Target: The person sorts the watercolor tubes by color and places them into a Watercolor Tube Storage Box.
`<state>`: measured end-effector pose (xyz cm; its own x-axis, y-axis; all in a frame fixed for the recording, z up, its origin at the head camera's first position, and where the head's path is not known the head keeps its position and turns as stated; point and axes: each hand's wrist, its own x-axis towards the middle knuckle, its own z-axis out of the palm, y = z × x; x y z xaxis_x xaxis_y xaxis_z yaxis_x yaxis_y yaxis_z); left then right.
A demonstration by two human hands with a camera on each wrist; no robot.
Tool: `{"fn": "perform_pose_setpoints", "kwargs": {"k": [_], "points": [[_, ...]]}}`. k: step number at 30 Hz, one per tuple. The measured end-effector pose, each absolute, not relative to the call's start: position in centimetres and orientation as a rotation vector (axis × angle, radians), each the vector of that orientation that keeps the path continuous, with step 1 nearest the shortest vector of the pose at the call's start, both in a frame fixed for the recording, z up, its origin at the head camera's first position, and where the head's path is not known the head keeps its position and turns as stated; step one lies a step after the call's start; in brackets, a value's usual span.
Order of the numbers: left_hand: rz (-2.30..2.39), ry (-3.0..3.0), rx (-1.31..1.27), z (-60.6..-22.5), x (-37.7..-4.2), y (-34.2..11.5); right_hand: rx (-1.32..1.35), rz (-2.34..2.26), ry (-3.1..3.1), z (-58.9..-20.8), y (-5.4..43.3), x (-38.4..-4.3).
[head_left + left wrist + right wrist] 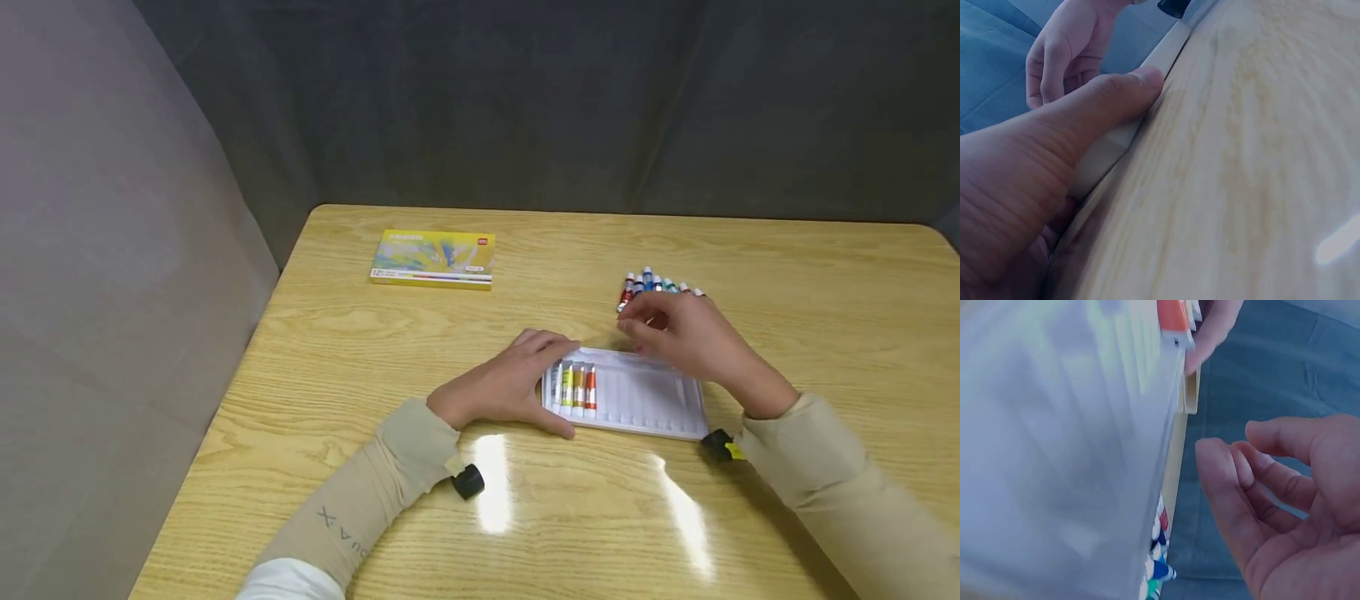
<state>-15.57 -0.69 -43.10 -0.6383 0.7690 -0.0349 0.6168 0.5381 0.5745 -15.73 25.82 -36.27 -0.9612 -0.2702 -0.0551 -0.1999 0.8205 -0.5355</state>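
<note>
A white plastic tray (652,396) with narrow slots lies on the table. Several paint tubes (591,388), white, yellow, ochre and orange-red, sit side by side in its left end. My left hand (506,385) holds that end, thumb along the near edge and fingers at the far edge; in the left wrist view the thumb presses the tray's side (1163,50). Over the tray's far right part hovers my right hand (693,337), fingers loosely bent. The right wrist view shows nothing between its thumb and fingertips (1213,456). Just beyond it lie several more paint tubes (647,279), partly hidden by the hand.
A yellow cardboard paint box (435,258) lies flat at the back left of the wooden table (337,350). Dark cloth (487,108) hangs behind the table's far edge, and a pale grey surface (112,292) stands along the left.
</note>
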Motion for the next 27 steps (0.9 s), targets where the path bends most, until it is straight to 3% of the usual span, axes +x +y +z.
{"fn": "perform_pose_setpoints", "kwargs": {"k": [14, 27], "points": [[0.772, 2.493, 1.167, -43.1, -15.5, -0.6, -0.447, -0.656, 2.970, -35.4, 26.7, -19.6], [0.765, 2.496, 1.154, -43.0, -15.6, -0.7, -0.810, -0.396, 3.026, -37.2, 26.9, -21.5]]}}
